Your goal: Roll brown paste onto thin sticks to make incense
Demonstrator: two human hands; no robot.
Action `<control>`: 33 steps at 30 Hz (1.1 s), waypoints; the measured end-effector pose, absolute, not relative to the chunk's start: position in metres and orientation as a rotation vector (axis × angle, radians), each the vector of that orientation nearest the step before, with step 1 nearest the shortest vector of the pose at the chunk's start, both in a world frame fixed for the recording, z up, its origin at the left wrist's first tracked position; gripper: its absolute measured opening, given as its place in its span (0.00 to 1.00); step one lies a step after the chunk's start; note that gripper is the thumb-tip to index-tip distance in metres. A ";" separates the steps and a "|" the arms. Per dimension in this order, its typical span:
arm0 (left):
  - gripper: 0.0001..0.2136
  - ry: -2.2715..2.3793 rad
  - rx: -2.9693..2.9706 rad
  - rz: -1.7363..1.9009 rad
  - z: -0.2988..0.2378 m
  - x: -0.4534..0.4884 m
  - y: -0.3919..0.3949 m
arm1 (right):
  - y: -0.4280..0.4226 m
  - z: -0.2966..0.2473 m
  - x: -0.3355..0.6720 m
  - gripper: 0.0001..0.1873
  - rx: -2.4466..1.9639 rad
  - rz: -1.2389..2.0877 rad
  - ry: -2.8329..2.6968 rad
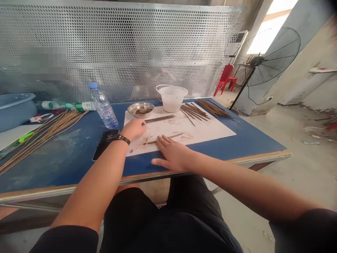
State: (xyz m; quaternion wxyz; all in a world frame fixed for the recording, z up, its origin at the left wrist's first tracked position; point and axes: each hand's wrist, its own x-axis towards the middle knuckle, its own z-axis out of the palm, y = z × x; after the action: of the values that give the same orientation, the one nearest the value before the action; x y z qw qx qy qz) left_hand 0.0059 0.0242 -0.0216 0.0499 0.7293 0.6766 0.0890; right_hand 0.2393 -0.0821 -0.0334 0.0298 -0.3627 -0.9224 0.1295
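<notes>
My left hand [134,129], with a dark band at the wrist, is closed at the near end of several thin dark sticks [160,118] lying on a white board [216,133]. Its fingertips are partly hidden. My right hand [173,151] lies flat and open over a brown paste-coated incense stick [176,136], thumb spread toward the board's front edge. The middle of that stick is under the fingers. Brown smears mark the board around it. Behind the left hand stands a metal bowl [151,107] with brown matter inside.
Coated incense sticks [196,111] lie fanned on the board, beside another bundle [214,108]. A white plastic tub [172,100] stands at the back. Leftward are a water bottle [105,110], a phone [101,146], long tan sticks [58,128] and a blue basin [15,110]. A perforated metal screen [105,42] rises behind.
</notes>
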 end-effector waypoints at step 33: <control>0.17 1.974 2.182 0.334 -0.022 -0.005 0.029 | -0.028 -0.027 0.167 0.58 -1.301 0.448 -2.811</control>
State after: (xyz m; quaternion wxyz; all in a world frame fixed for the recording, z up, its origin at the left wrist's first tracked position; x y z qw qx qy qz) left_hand -0.0047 0.0288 -0.0220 0.0900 0.7340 0.6637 0.1125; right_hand 0.1667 -0.0285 -0.0267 0.0060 -0.4157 -0.8981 0.1432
